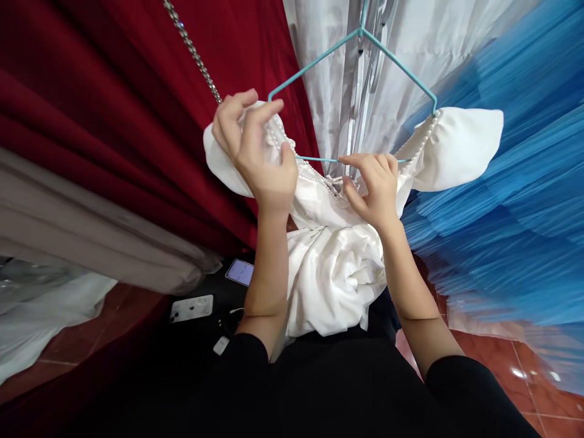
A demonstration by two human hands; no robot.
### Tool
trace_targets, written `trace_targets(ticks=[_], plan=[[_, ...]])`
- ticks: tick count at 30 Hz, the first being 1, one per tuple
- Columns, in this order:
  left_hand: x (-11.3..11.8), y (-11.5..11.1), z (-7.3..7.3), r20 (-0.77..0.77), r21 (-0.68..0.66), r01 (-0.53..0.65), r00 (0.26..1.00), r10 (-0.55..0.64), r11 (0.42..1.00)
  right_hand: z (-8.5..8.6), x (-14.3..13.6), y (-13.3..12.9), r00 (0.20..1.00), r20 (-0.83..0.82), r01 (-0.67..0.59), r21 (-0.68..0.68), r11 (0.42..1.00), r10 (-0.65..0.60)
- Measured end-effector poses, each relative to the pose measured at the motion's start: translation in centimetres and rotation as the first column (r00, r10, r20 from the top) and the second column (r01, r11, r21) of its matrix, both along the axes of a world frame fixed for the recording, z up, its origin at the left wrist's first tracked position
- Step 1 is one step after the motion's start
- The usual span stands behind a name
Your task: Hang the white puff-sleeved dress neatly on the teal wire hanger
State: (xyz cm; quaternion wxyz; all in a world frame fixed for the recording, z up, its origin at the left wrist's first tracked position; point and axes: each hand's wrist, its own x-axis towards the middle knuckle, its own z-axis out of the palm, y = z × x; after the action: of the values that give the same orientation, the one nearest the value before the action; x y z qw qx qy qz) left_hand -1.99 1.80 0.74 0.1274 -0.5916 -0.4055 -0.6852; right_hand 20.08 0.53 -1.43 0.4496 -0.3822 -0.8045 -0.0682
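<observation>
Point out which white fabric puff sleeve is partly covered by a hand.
The left white fabric puff sleeve, against the red fabric drape: the left hand overlaps it, while the right white sleeve, against blue tulle, is unobstructed.

Red fabric, blue tulle at right, white phone, tiled floor

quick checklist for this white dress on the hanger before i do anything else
1. Hanger meeting the dress at the right-hand sleeve: ok
2. Left shoulder seated on the hanger: cannot tell, the left hand covers much of it
3. Right hand at the hanger's lower bar: ok, though its hold is unclear
4. Lower fabric smooth: not ok, bunched
5. Lit phone and face-down phone apart from the dress: ok
</observation>
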Motion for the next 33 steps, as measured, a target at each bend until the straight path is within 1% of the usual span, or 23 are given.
trace_targets(ticks=[3,5,7,8,10,12,13,15,16,17,18,20,21,22,23,24,25,27,29,31,33], plan=[[-2.2,2.4,0.4,0.098,-0.013,0.097,0.991,-0.095,0.995,-0.1,0.0,-0.1,0.999,0.042,0.016,-0.004,1.0,-0.016],[-3.4,3.9,0.7,0.135,-0.016,0.127,0.983,-0.124,0.992,-0.2,0.3,0.2,0.998,0.055,0.021,-0.019,1.0,-0.02],[-4.8,5.3,1.0,0.119,-0.051,0.116,0.987,-0.109,0.992,-0.2,0.6,0.5,0.998,0.057,0.006,-0.03,1.0,-0.004],[-5.6,5.9,1.1,0.105,-0.062,0.092,0.991,-0.085,0.994,-0.1,0.9,0.7,0.999,0.054,-0.007,-0.031,1.0,0.009],[-7.5,6.9,0.9,0.12,-0.01,-0.005,0.993,0.006,1.0,-0.1,1.3,0.9,0.999,0.041,-0.03,-0.029,0.999,0.031],[-9.6,7.3,0.0,0.173,0.051,-0.093,0.981,0.083,0.994,0.0,1.7,1.0,0.999,0.025,-0.046,-0.028,0.999,0.047],[-10.5,7.3,-0.7,0.2,0.05,-0.108,0.975,0.096,0.993,0.0,1.9,1.0,0.998,0.016,-0.054,-0.029,0.998,0.055],[-11.7,6.6,-2.5,0.227,-0.013,-0.072,0.971,0.073,0.997,0.0,1.8,0.9,0.997,0.001,-0.073,-0.039,0.997,0.073],[-11.7,6.1,-3.5,0.229,-0.062,-0.04,0.972,0.053,0.997,0.0,1.7,0.8,0.997,-0.006,-0.083,-0.045,0.995,0.083],[-11.2,5.4,-4.5,0.227,-0.107,-0.009,0.973,0.033,0.994,0.0,1.4,0.7,0.996,-0.013,-0.092,-0.052,0.994,0.091],[-10.3,4.6,-5.5,0.216,-0.148,0.021,0.976,0.012,0.989,-0.1,1.0,0.6,0.995,-0.018,-0.096,-0.058,0.994,0.095],[-7.2,2.7,-6.6,0.16,-0.236,0.105,0.985,-0.069,0.966,0.0,0.3,0.5,0.995,-0.021,-0.095,-0.07,0.993,0.094],[-5.2,1.6,-6.8,0.117,-0.298,0.167,0.984,-0.138,0.94,0.0,0.0,0.5,0.996,-0.021,-0.09,-0.075,0.993,0.089],[-3.2,0.6,-6.6,0.044,-0.338,0.226,0.973,-0.225,0.914,0.0,-0.2,0.6,0.996,-0.02,-0.085,-0.079,0.993,0.083],[-1.3,-0.3,-6.2,-0.05,-0.335,0.264,0.953,-0.297,0.904,0.1,-0.3,0.6,0.997,-0.019,-0.081,-0.081,0.993,0.08],[0.4,-1.0,-5.5,-0.127,-0.301,0.299,0.929,-0.349,0.905,0.1,-0.3,0.7,0.997,-0.019,-0.079,-0.08,0.994,0.078],[1.7,-1.5,-4.7,-0.169,-0.262,0.321,0.913,-0.371,0.91,0.1,-0.1,0.7,0.997,-0.019,-0.08,-0.076,0.994,0.079],[3.1,-1.6,-3.1,-0.179,-0.238,0.273,0.931,-0.318,0.932,0.1,0.3,0.8,0.996,-0.013,-0.089,-0.067,0.994,0.089],[3.4,-1.1,-2.2,-0.152,-0.256,0.205,0.957,-0.249,0.945,-0.1,0.9,0.8,0.996,0.01,-0.09,-0.065,0.994,0.091],[3.1,-0.6,-2.0,-0.133,-0.277,0.162,0.97,-0.205,0.947,-0.4,1.3,0.8,0.996,0.033,-0.082,-0.067,0.994,0.085],[3.0,-0.7,-2.3,-0.149,-0.277,0.131,0.973,-0.178,0.952,-0.5,1.6,0.7,0.995,0.026,-0.091,-0.068,0.993,0.093]])
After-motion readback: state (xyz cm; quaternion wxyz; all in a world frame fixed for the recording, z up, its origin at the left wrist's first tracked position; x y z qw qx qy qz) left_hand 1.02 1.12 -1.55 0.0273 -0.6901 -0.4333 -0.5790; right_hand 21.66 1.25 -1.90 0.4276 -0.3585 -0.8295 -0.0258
